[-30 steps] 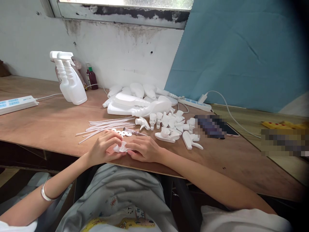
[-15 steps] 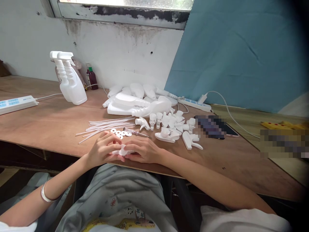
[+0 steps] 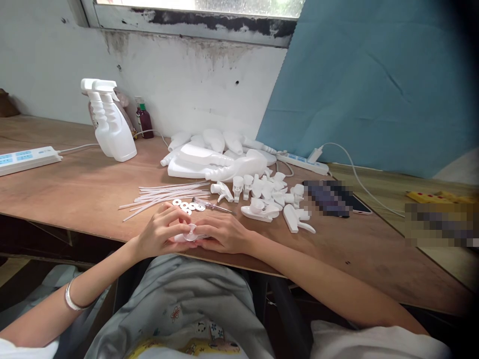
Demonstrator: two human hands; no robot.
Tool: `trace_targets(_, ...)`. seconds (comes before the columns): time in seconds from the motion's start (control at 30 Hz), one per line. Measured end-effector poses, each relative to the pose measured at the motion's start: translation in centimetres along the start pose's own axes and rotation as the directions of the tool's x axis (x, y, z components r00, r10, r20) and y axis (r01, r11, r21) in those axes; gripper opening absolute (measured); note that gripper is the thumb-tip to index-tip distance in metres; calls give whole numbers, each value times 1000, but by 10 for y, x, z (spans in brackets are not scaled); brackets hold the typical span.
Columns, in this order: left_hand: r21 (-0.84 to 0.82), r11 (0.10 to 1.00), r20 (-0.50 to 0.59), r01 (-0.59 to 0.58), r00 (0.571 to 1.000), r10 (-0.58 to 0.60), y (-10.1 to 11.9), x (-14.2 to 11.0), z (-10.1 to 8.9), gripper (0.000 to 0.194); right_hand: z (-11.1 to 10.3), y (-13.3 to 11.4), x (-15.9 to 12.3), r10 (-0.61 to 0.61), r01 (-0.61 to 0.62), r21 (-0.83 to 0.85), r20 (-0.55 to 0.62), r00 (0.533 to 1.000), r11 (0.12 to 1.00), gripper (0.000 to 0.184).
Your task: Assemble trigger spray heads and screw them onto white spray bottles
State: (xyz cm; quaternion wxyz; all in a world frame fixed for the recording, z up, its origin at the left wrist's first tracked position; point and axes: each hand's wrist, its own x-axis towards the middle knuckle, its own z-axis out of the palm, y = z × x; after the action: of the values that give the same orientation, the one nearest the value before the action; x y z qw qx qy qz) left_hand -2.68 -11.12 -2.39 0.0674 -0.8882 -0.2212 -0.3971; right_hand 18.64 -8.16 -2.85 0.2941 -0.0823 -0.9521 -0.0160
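Both hands hold one white trigger spray head [image 3: 190,233] low over the table's front edge. My left hand [image 3: 160,230] is closed on its left side, the fingertips at its round collar. From the other side, my right hand [image 3: 224,233] grips it with bent fingers. The fingers cover much of the spray head. Just beyond the hands lie several white ring washers [image 3: 185,205] and a thin screwdriver [image 3: 213,205] with a clear handle. A bundle of thin white tubes [image 3: 164,196] rests behind my left hand.
More spray heads [image 3: 269,192] lie loose to the right, in front of a pile of white bottles [image 3: 220,159]. Two assembled spray bottles [image 3: 116,129] stand at the left. Power strips [image 3: 28,160], a dark bottle [image 3: 144,120] and phones [image 3: 329,198] also occupy the table [image 3: 355,264].
The hands stay in nearly the same place on the spray head, with a slight shift of the fingers around its collar. The whole view has moved slightly.
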Motion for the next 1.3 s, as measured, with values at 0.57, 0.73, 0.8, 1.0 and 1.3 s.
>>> trace_targets(0.57, -106, 994, 19, 31, 999, -29, -1, 4, -2, 12, 1, -2, 0, 65, -66, 55, 5, 998, 996, 23)
trace_targets(0.73, -123, 992, 17, 35, 999, -33, -1, 6, -3, 13, 3, 2, -2, 58, -58, 87, -2, 998, 995, 22)
trace_targets(0.8, -134, 990, 17, 40, 999, -38, -1, 6, -3, 14, 4, 4, -3, 59, -60, 106, 9, 998, 993, 23)
trace_targets(1.0, -175, 984, -11, 40, 999, -43, 0, 9, -3, 14, 5, 6, -3, 68, -68, 151, 4, 998, 986, 22)
trace_targets(1.3, -161, 987, -54, 28, 998, -37, 0, 7, -1, 17, 3, 0, 3, 81, -81, 118, 0, 997, 990, 18)
